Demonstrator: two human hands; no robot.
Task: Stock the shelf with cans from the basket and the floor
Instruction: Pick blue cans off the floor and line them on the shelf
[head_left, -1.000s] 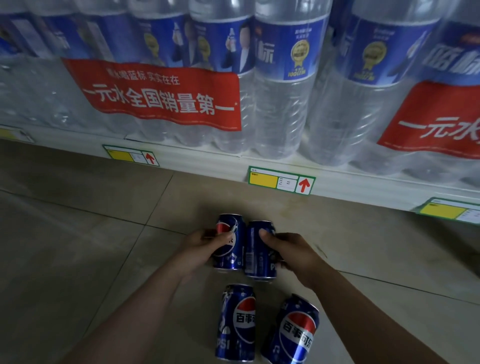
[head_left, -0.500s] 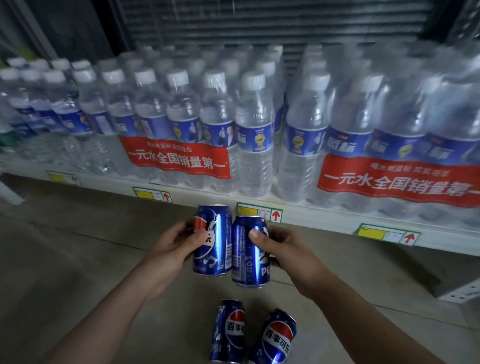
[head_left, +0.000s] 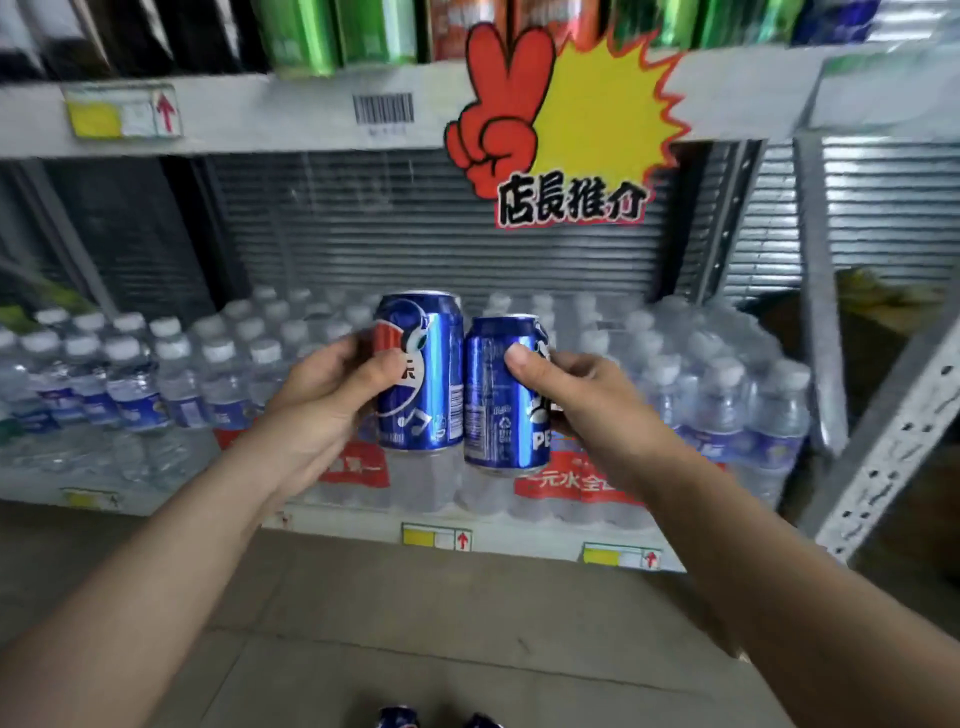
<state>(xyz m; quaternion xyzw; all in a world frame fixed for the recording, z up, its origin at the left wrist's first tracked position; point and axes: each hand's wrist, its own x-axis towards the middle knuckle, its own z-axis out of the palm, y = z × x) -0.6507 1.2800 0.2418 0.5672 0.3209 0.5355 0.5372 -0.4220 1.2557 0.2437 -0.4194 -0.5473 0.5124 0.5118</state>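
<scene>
My left hand (head_left: 332, 387) grips a blue Pepsi can (head_left: 428, 374) upright, held in the air in front of the bottom shelf. My right hand (head_left: 587, 400) grips a second blue Pepsi can (head_left: 496, 400) right beside it; the two cans nearly touch. Two more cans (head_left: 400, 718) stay on the floor, only their tops showing at the bottom edge. The upper shelf (head_left: 291, 111) crosses the top of the view, with green and orange cans (head_left: 332, 31) standing on it.
Packs of water bottles (head_left: 171, 374) fill the bottom shelf behind the cans. A red and yellow promo sign (head_left: 566, 119) hangs from the upper shelf edge. A perforated metal upright (head_left: 815, 332) stands at the right. Tiled floor (head_left: 415, 623) lies below.
Both hands have lifted their cans from the floor up to the height of the water bottles. My view has tilted up, so the upper shelf shows and the floor cans have slid to the bottom edge.
</scene>
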